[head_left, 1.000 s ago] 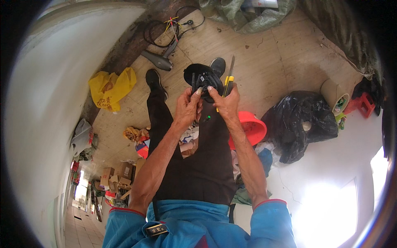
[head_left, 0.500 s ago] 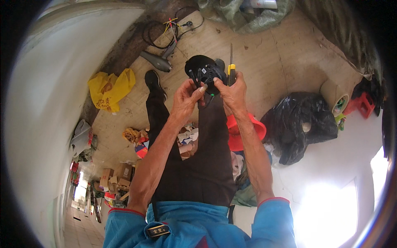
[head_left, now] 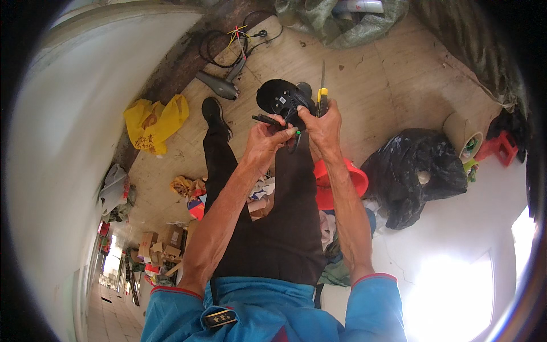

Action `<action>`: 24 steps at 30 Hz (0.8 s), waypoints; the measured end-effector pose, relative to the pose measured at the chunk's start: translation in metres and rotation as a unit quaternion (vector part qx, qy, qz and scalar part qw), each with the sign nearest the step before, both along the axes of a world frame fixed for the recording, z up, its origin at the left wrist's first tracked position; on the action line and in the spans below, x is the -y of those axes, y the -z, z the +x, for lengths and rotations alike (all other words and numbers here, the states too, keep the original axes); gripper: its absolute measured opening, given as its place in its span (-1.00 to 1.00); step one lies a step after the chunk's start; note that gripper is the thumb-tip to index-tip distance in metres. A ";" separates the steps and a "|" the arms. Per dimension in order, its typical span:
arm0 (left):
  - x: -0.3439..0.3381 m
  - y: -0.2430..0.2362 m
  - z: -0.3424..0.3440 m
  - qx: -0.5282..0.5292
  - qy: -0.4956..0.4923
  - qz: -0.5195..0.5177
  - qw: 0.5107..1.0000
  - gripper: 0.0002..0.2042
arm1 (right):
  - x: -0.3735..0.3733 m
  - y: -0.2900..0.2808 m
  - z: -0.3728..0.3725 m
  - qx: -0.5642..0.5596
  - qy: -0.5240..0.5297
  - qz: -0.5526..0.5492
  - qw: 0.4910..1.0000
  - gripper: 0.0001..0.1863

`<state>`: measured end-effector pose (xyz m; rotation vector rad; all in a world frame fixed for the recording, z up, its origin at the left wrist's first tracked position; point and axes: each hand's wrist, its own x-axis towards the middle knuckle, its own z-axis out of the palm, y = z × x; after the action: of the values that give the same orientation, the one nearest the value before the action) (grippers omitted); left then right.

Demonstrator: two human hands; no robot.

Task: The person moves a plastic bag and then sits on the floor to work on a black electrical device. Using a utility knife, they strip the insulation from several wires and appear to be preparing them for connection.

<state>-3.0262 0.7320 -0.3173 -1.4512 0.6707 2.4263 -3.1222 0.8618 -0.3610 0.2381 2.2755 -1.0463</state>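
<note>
Over my dark-trousered legs, I have a round black plastic device (head_left: 272, 94) with a small pale square inside and a dark cord (head_left: 293, 148) looping beneath it. My left hand (head_left: 263, 142) is closed on a narrow black piece (head_left: 262, 118) at the device's lower left, near a small green bit (head_left: 298, 133). My right hand (head_left: 323, 131) is closed round a yellow-and-black handled tool (head_left: 322, 98) whose long thin shaft points away from me, and its thumb presses on the device's right side. Part of the device is hidden by my fingers.
A grey hair dryer (head_left: 219, 84), yellow bag (head_left: 145, 125), red basin (head_left: 350, 182), black trash bag (head_left: 399, 176), cardboard tube (head_left: 456, 131) and woven sack (head_left: 342, 28) lie around me on the floor, with cardboard boxes (head_left: 171, 245) behind at lower left beside a white wall (head_left: 57, 171).
My right hand and tool have moved up and right. The narrow black piece in my left hand has tipped from upright to nearly level, pointing left, and that hand has shifted slightly right.
</note>
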 end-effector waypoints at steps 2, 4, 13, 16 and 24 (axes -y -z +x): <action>-0.002 0.002 0.001 0.002 0.017 -0.032 0.999 -0.77 | -0.001 0.001 -0.001 0.002 -0.003 0.005 1.000 -0.49; -0.004 0.008 0.002 0.014 0.038 -0.065 0.997 -0.76 | -0.001 0.002 -0.002 -0.020 -0.019 0.006 1.000 -0.47; -0.002 0.047 0.013 0.095 0.301 -0.329 0.890 -0.48 | 0.012 0.034 -0.023 0.005 -0.236 0.140 0.962 -0.39; -0.001 0.042 0.009 0.067 0.379 -0.520 0.762 -0.38 | 0.021 0.044 -0.036 0.029 -0.286 0.126 0.949 -0.34; -0.016 0.033 -0.022 -0.206 0.460 -0.631 0.589 -0.46 | 0.030 0.043 -0.058 0.026 -0.358 0.107 0.927 -0.35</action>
<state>-3.0481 0.7476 -0.3498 -0.2679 2.7087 1.1666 -3.1806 0.8319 -0.4037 -0.4499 2.1477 -0.4035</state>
